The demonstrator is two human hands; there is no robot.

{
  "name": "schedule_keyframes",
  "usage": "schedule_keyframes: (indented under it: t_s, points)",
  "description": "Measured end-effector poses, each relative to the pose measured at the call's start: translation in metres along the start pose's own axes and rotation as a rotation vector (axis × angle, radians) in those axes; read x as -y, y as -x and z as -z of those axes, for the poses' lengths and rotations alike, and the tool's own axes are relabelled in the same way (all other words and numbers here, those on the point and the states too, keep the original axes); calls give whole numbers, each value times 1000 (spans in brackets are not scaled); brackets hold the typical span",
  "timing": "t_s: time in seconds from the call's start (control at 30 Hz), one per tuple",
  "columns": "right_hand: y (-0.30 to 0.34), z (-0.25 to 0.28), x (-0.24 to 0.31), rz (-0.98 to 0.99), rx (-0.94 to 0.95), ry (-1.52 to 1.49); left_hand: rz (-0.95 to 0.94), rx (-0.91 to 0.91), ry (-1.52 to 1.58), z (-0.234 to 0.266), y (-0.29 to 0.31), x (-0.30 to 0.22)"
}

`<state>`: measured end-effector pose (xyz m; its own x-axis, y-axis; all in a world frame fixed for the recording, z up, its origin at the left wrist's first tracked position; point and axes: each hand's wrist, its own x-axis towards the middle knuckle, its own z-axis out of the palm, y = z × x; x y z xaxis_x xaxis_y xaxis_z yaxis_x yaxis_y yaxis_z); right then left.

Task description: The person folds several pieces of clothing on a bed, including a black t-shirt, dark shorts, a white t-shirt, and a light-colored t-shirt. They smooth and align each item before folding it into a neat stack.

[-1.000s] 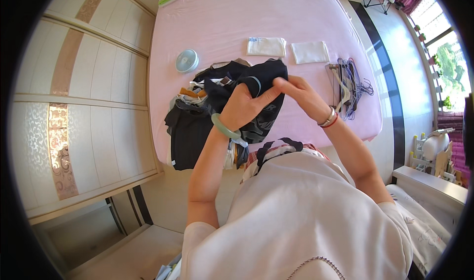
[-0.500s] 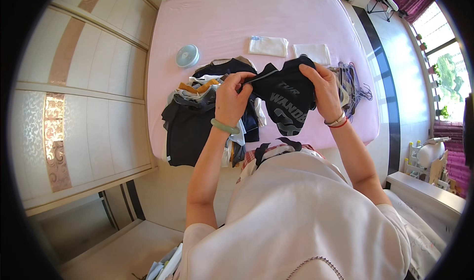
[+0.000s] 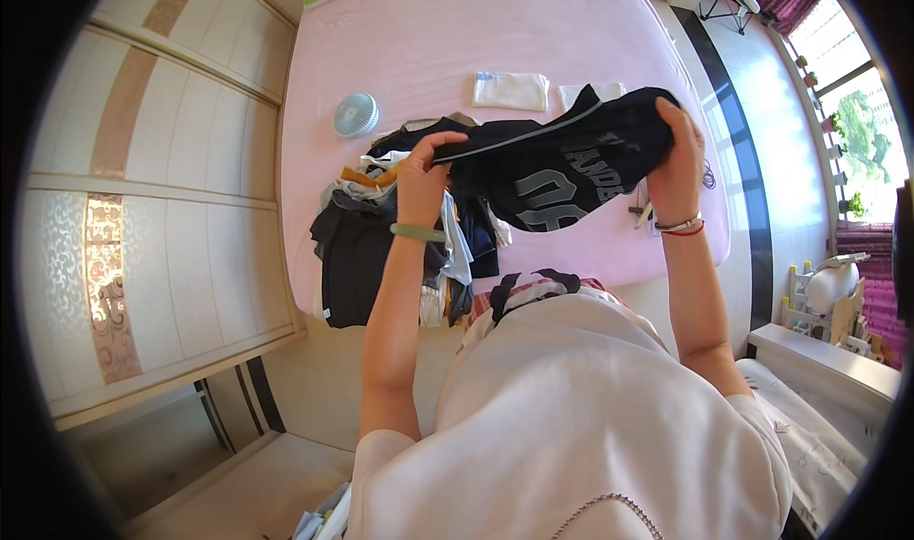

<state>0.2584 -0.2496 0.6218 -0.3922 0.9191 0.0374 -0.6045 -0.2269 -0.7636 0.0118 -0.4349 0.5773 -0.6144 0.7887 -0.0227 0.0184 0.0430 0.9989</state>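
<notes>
A black shirt (image 3: 562,159) with grey printing and a thin grey trim line hangs stretched between my hands above the bed. My left hand (image 3: 425,173) is closed on its left end, beside a green bangle on the wrist. At the other end, my right hand (image 3: 678,164) grips the cloth, its thumb over the top edge. Below and left of the shirt lies a heap of clothes (image 3: 357,259), mostly dark, with some white, grey and mustard pieces. Two folded white cloths (image 3: 510,91) lie beyond the shirt, the right one partly covered by it.
The bed (image 3: 409,35) has a pink sheet. A small light-blue fan (image 3: 356,114) stands on it beyond the heap. Several hangers (image 3: 708,174) lie at the right, largely hidden by my right hand and the shirt. A wardrobe (image 3: 171,126) lines the left side.
My hands have moved apart, the right one further right, the left slightly left. The black shirt, bunched before, is now spread wider and shows more of its print.
</notes>
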Motion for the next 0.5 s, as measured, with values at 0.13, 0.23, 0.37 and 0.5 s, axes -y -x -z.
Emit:
schedule_keyframes:
  t_s: [0.13, 0.23, 0.37, 0.5]
  points:
    - [-13, 14, -16, -105, -71, 111, 73, 282, 44, -12, 33, -73]
    - [-23, 22, -13, -45, -90, 109, -16, 686, -494, 3, 46, -93]
    - [-21, 25, -10, -55, -9, 147, -484, 380, -1077, 28, 42, -87]
    - [-15, 18, -10, -83, 61, 154, -641, 389, -820, 10, 58, -138]
